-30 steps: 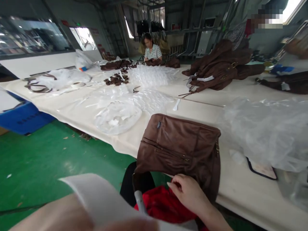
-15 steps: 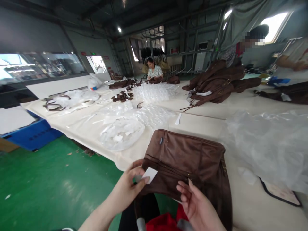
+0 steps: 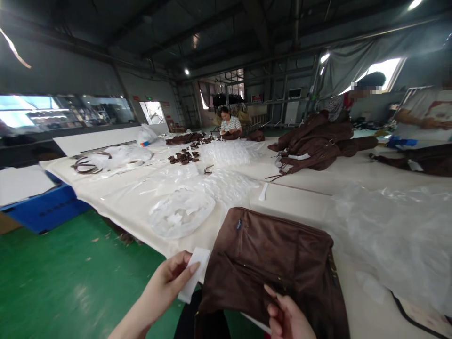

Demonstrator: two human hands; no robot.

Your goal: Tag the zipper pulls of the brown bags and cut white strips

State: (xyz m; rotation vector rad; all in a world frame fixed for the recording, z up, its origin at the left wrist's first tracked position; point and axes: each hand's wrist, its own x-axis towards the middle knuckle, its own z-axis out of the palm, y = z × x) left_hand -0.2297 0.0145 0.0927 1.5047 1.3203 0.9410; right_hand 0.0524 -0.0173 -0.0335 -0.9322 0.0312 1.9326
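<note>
My left hand point(image 3: 172, 278) pinches a flat white strip point(image 3: 195, 273) between thumb and fingers, beside the left edge of a brown leather-look bag point(image 3: 270, 252). The strip's material I cannot make out. The bag lies on the near table edge, with a zip across its front, a small dark tag at upper left and gold-coloured metal fittings on its right side. Over its lower front is my right hand point(image 3: 287, 313), the index finger stretched out near the zip pull and the other fingers loosely bent. Nothing shows in it; whether the fingertip touches the bag I cannot tell.
On the white table point(image 3: 116, 202) lie a clear plastic bag of white pieces point(image 3: 181, 212), plastic sheeting point(image 3: 388, 226), a white plastic-looking tool point(image 3: 263, 191) and a heap of brown bags point(image 3: 310, 146). A co-worker point(image 3: 230, 125) sits at the far end; others stand at right.
My left hand has come up from close to the camera and moved left of the bag with the white strip. My right hand has shifted lower in the view. The view has tilted upward.
</note>
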